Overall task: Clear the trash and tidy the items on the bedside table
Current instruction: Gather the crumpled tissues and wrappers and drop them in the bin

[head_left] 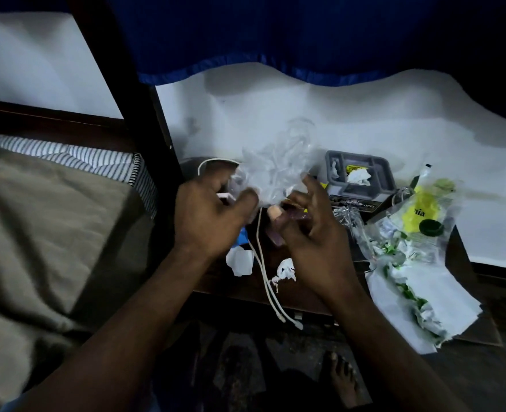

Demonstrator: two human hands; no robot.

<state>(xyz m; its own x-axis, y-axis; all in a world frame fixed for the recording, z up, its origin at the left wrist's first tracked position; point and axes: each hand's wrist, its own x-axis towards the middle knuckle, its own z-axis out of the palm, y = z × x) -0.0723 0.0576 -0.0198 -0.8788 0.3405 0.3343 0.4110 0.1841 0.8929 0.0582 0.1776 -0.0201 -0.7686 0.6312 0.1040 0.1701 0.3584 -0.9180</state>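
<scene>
Rising between both hands, the clear plastic bag [278, 162] is pinched by left fingers [245, 197] and right fingers [308, 188].

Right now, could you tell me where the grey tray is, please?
In the head view, the grey tray sits at the table's back, right of the clear plastic bag and left of the yellow-labelled wrapper.

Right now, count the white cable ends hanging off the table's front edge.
2: both white cable ends dangle side by side below the table front edge, between the forearms. Others may be hidden.

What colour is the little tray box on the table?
Grey. The tray box shows best in the head view, sitting behind the right hand.
</scene>
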